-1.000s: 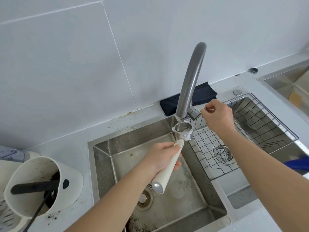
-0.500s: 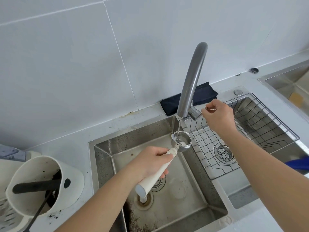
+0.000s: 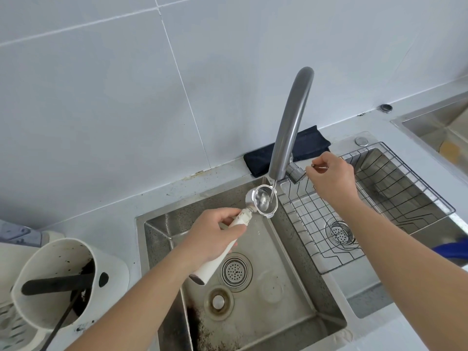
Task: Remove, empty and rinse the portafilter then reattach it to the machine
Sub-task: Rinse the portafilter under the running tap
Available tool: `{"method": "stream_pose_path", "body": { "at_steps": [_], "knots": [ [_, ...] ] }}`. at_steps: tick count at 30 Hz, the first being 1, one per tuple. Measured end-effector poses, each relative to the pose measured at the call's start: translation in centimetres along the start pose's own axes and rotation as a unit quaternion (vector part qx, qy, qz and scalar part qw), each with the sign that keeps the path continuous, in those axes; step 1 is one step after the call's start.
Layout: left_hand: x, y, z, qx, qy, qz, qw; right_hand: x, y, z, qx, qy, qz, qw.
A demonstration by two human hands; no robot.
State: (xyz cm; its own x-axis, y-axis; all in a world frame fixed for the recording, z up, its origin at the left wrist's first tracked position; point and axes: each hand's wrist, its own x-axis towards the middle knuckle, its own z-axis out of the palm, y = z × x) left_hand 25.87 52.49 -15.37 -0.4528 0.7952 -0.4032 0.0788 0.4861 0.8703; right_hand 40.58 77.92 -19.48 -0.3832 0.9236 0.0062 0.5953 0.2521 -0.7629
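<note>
Water runs thin from the tap (image 3: 291, 127) into the portafilter (image 3: 262, 200), which the left hand (image 3: 212, 236) grips closed by its white handle, basket just under the spout. The right hand (image 3: 331, 174) pinches the lever right of the tap. More flow could splash, and a wet handle may slip. The sink (image 3: 291, 287) below the tap gives open room; the rack (image 3: 379, 198) edge is close on the right.

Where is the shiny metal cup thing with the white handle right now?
The silver portafilter with the white handle is in the middle of the head view, held by the left hand over the steel sink, right under the grey curved tap.
</note>
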Motion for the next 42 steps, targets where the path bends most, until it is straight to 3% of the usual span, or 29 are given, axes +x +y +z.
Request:
{"method": "stream_pose_path", "body": {
  "at_steps": [12,26,33,42],
  "knots": [
    [0.6,-1.0,2.6,-0.089,0.017,0.069,0.993,-0.1,-0.2,0.0,0.002,0.000,0.002,1.000],
    [1.7,-0.2,6.4,-0.302,-0.018,-0.015,0.953,-0.1,0.0,0.0,-0.004,0.005,0.001,1.000],
    [2.6,0.2,6.6,-0.322,-0.013,-0.057,0.945,-0.1,-0.1,0.0,-0.005,0.002,0.006,1.000],
    [2.0,-1.1,5.8,-0.240,-0.048,-0.132,0.960,-0.2,-0.2,0.0,0.002,0.002,0.008,1.000]
  ]
}}
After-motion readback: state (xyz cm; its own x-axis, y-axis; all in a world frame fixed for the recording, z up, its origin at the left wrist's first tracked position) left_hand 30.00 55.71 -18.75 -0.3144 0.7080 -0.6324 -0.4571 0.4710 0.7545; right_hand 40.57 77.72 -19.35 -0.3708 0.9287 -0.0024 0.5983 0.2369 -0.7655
